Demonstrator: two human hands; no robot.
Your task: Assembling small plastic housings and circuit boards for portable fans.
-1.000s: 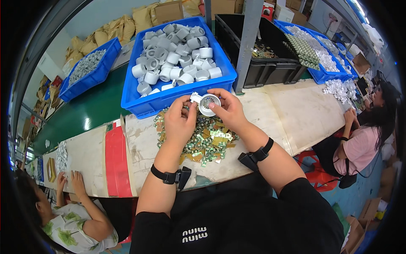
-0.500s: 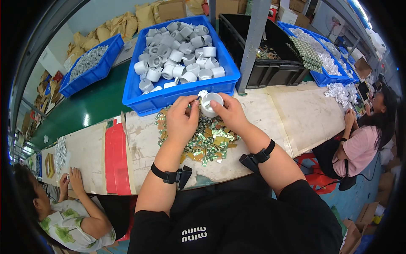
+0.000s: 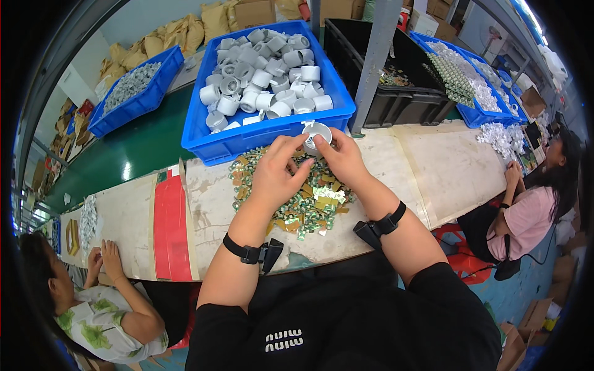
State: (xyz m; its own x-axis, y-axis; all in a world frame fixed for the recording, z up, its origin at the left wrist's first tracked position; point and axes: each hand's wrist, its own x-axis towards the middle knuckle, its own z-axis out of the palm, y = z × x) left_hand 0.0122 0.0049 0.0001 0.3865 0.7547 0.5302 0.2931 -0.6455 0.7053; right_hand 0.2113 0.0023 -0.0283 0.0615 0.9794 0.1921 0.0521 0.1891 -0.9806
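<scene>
"Facing your bench [image 3: 427, 151], what should you take note of first?"

"The large blue bin [image 3: 238, 146] straight ahead of you, heaped with pale cups, then the black crate [image 3: 405, 106] to its right. On your side of the bin lies a pile of small boards [image 3: 303, 213], green and brown."

"And how might you handle this step well?"

"Let your right hand [image 3: 346, 162] do the steadying and your left hand [image 3: 275, 170] the light work at the edge. The cup [image 3: 317, 131] is between them, just this side of the bin and by the far part of the pile, open end up. A firm but gentle pinch on its wall should do; too hard a squeeze could make it twist. Mind the small tab [image 3: 307, 124] on its far left edge, which looks easy to bend."

"How are your hands set?"

"Your right one grips the cup, thumb over the rim and fingers round the outside. Your left is loosely spread, thumb apart from the fingers, fingertips at the cup's left side; whether they press on it, you can't tell from here. Both forearms reach forward and angle inward."
</scene>
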